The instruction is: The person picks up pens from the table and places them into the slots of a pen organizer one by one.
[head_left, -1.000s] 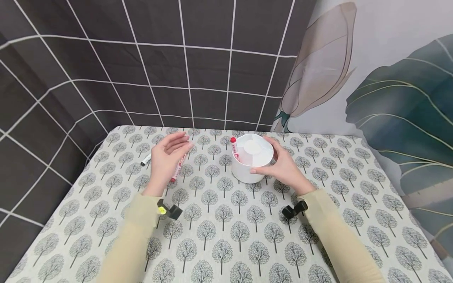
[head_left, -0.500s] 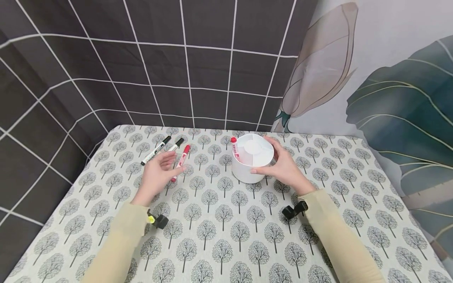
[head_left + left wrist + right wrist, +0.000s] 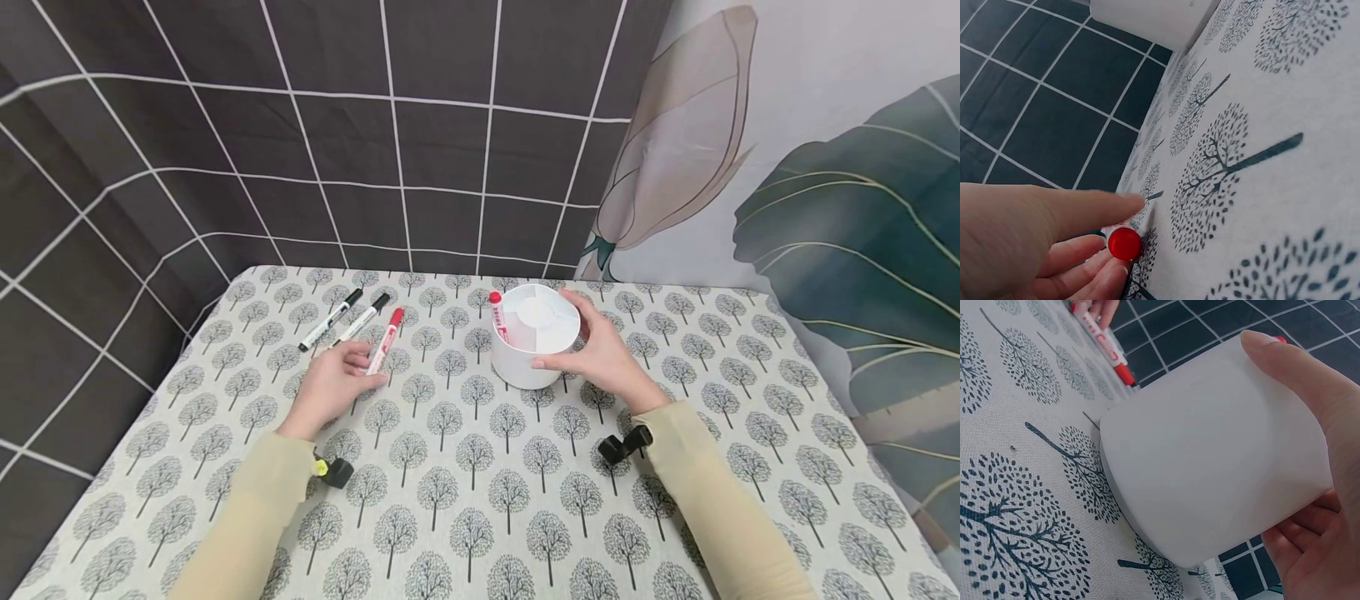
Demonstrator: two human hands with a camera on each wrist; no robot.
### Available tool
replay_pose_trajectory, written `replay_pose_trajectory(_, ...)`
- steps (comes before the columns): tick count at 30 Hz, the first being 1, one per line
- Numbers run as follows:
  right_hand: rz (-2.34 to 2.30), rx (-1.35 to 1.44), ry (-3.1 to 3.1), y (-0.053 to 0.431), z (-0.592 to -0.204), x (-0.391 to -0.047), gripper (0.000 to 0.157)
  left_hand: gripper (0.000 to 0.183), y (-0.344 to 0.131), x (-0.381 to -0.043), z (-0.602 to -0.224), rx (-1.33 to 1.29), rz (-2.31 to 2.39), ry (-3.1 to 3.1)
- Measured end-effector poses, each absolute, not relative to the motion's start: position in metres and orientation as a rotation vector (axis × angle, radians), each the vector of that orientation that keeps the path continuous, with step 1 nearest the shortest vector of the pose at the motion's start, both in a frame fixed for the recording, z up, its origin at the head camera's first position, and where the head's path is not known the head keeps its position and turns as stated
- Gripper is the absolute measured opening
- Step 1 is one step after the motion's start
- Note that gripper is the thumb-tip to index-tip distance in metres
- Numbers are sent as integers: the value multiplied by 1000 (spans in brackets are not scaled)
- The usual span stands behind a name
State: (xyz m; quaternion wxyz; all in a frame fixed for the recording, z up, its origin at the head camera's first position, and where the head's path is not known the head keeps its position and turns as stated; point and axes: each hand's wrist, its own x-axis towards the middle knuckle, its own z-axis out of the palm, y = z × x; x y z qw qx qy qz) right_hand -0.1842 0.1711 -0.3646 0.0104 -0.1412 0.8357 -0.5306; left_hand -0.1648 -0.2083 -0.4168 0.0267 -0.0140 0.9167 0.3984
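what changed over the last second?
Left hand moved left and back toward the person, now at the near end of the lying red marker; can't tell if its grip has closed. Unchanged: right hand holding white container, capped red pen inside.

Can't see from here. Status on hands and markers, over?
Left hand at loose red marker, grip unclear. Right hand holding white organizer, second red marker inside. Nothing visibly blocking.

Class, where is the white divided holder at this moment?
In the head view, the white holder stands on the tree-print cloth right of the three loose markers, gripped by the right hand.
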Motion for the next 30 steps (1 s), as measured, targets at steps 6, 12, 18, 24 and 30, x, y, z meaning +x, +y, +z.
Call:
replay_pose_trajectory(6, -1657, -463, 2607, 172, -365, -185, 109, 53, -208, -167, -417, -72, 1184, 2836)
replay_pose_trajectory(12, -1655, -465, 2612, 172, -364, -185, 108, 42, -206, -166, -414, -114, 1195, 2841)
replay_pose_trajectory(18, -1653, -458, 2606, 171, -364, -185, 108, 35, -208, -166, -413, -163, 1216, 2844)
replay_pose_trajectory(24, -1661, -454, 2602, 171, -364, -185, 108, 32, -212, -167, -413, -207, 1305, 2849)
replay_pose_trajectory(30, -1635, -444, 2615, 171, -364, -185, 109, 28, -215, -172, -411, -241, 1461, 2880)
